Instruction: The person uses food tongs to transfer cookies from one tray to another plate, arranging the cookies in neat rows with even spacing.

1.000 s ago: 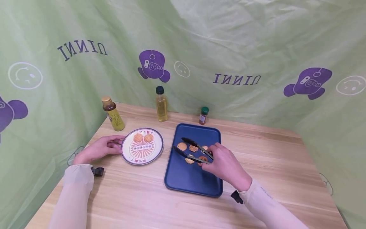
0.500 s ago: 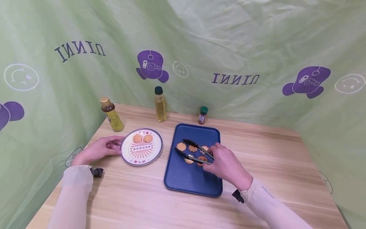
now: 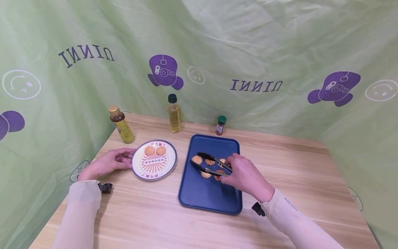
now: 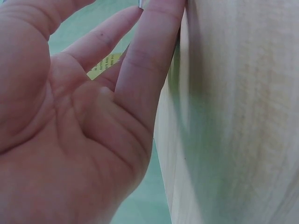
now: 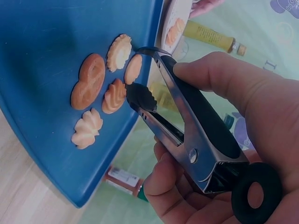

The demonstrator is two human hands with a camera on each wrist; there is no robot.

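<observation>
In the head view, my right hand (image 3: 247,176) grips black-and-silver tongs (image 3: 212,171) over the blue tray (image 3: 199,197). The tongs' black tips are spread on either side of a flat round cookie (image 5: 133,69) in the right wrist view. Beside it lie a swirled cookie (image 5: 114,96), a scalloped cookie (image 5: 119,52), a pretzel-shaped cookie (image 5: 88,81) and a flower-shaped cookie (image 5: 88,129). My left hand (image 3: 107,162) reaches to the left rim of a white patterned plate (image 3: 171,162), its fingers fairly straight. Two swirled cookies (image 3: 155,150) sit on that plate.
Behind the plate stand a yellow-labelled bottle (image 3: 122,126) and an oil bottle (image 3: 174,116). A small green-capped spice jar (image 3: 220,126) is just past the tray's far edge. Green printed cloth (image 3: 264,48) hangs around the wooden table (image 3: 149,214).
The tongs' tips have shifted slightly right and come a little closer together around the round cookie. My left hand stays at the plate's rim.
</observation>
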